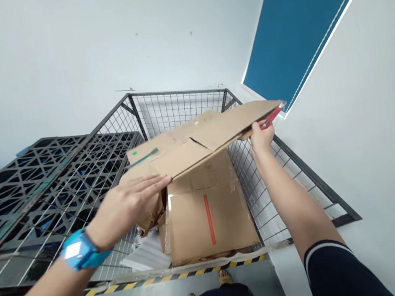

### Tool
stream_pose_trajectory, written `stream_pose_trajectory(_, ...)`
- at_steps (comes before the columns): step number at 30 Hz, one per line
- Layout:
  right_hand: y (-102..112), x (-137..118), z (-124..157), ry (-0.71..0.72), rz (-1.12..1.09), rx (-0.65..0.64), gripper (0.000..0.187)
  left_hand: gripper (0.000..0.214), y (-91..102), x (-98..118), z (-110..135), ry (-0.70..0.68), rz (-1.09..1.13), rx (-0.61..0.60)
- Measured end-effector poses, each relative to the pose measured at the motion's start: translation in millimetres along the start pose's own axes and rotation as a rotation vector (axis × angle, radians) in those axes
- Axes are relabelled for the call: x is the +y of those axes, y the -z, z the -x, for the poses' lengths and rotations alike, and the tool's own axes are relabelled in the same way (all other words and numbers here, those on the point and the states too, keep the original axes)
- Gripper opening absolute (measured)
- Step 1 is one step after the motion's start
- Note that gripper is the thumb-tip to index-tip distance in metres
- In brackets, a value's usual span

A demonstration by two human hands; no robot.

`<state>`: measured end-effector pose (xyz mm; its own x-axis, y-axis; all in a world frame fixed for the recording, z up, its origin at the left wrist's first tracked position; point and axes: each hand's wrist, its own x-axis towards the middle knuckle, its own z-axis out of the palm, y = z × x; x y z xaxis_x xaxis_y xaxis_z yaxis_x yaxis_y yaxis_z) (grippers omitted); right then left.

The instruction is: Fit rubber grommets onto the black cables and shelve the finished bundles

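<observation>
I hold a flattened cardboard sheet point(199, 140) over a wire mesh cage point(175, 106). My left hand point(127, 202) lies flat with fingers stretched out on the sheet's near left edge; a blue watch sits on that wrist. My right hand point(261, 137) grips the sheet's far right edge and also holds a red cutter point(271, 116). Green tape marks the sheet's left part. Below it, more flattened cardboard point(207, 217) with a red stripe stands inside the cage.
Black plastic pallets point(36, 180) lean at the left beside the cage. Yellow-black hazard tape point(173, 276) runs along the cage's near base. White walls surround it, with a blue panel point(306, 8) at upper right. My feet show at the bottom.
</observation>
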<state>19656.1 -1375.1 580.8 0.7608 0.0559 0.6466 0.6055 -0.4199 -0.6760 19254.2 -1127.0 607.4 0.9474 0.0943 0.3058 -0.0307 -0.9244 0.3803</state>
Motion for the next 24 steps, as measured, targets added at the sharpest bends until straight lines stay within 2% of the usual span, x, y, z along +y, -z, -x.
stream_pose_trajectory(3,-1,21,48,-0.303,-0.067,0.043,0.025,0.054,-61.8,-21,-8,0.032,0.036,-0.088)
stream_pose_trajectory(7,8,41,148,-0.623,-0.178,-0.085,0.027,0.064,-162.9,-51,-9,0.156,0.006,-0.184)
stream_pose_trajectory(10,35,34,231,-0.787,-0.315,-0.175,0.034,0.052,-222.7,-63,4,0.195,0.002,-0.311)
stream_pose_trajectory(13,79,4,304,-0.899,-0.475,-0.218,0.049,0.032,-258.2,-57,16,0.11,0.051,-0.445)
stream_pose_trajectory(15,114,-26,340,-0.943,-0.557,-0.211,0.062,0.031,-268.2,-37,17,-0.009,0.136,-0.515)
stream_pose_trajectory(17,150,-58,362,-0.946,-0.638,-0.217,0.067,0.039,-265.0,0,14,-0.134,0.239,-0.554)
stream_pose_trajectory(18,167,-73,368,-0.921,-0.688,-0.238,0.065,0.044,-257.5,23,12,-0.183,0.322,-0.548)
stream_pose_trajectory(19,183,-87,373,-0.88,-0.737,-0.269,0.06,0.047,-246.0,49,11,-0.227,0.408,-0.534)
stream_pose_trajectory(21,213,-111,377,-0.771,-0.811,-0.336,0.047,0.044,-213.7,102,11,-0.247,0.744,-0.407)
stream_pose_trajectory(24,249,-135,381,-0.639,-0.734,-0.387,0.038,0.031,-163.7,171,17,-0.312,1.017,-0.254)
